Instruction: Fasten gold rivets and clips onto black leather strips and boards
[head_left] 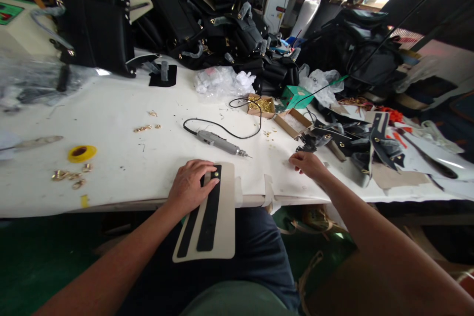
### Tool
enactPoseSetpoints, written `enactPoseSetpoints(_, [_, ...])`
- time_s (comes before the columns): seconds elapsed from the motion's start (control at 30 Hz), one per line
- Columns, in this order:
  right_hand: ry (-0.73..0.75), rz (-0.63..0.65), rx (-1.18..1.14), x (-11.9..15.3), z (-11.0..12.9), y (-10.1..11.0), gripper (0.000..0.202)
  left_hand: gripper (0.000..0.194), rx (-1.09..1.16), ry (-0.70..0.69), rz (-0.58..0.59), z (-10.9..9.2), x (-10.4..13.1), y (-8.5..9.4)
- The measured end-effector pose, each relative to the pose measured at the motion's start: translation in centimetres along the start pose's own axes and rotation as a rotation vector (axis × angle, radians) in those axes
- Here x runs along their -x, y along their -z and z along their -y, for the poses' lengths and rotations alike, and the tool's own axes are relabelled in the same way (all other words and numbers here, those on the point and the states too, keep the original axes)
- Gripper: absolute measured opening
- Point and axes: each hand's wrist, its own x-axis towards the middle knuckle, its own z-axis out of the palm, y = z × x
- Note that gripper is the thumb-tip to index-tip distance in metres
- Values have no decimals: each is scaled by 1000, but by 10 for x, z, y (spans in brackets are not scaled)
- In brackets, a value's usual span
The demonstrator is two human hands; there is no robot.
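My left hand (192, 183) lies on a cream panel with black strips (225, 217), which overhangs the table's front edge above my lap. Its thumb and fingers are apart, around a small gold-coloured stud (216, 174) near the top of the wider black strip (210, 217). Over the white table to the right, my right hand (304, 164) has its fingertips pinched together; whatever they hold, if anything, is too small to make out. Between and beyond the hands rests a grey electric screwdriver (220, 143) with a black cable, its tip pointing right.
Yellow tape (82, 153) and gold-coloured fittings (68, 175) lie at the left. Behind the screwdriver are a box of small brass parts (261, 104), an open cardboard box (293, 122) and a green box (296, 97). Black bags (96, 24) are piled along the back; strap pieces lie right.
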Motion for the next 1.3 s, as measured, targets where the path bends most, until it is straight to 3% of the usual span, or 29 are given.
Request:
enactPoseSetpoints(0.27, [133,-203,55,17,16,-29,18,21,8,5,-9,-1,1,1])
enactPoseSetpoints(0.4, [137,-242,78,16,16,-34,17,21,5,8,-6,-2,1,1])
enactPoseSetpoints(0.8, [-67,-132,-91,3,-3,-19,29,21,11,26,2,-4,1,2])
enactPoseSetpoints(1.0, [-73,-48,-128,1,-4,-17,29,22,7,26,4,-2,1,1])
enactPoseSetpoints(1.3, [-110,-76,-58,-6,4,-18,20,21,13,19,1,-2,1,0])
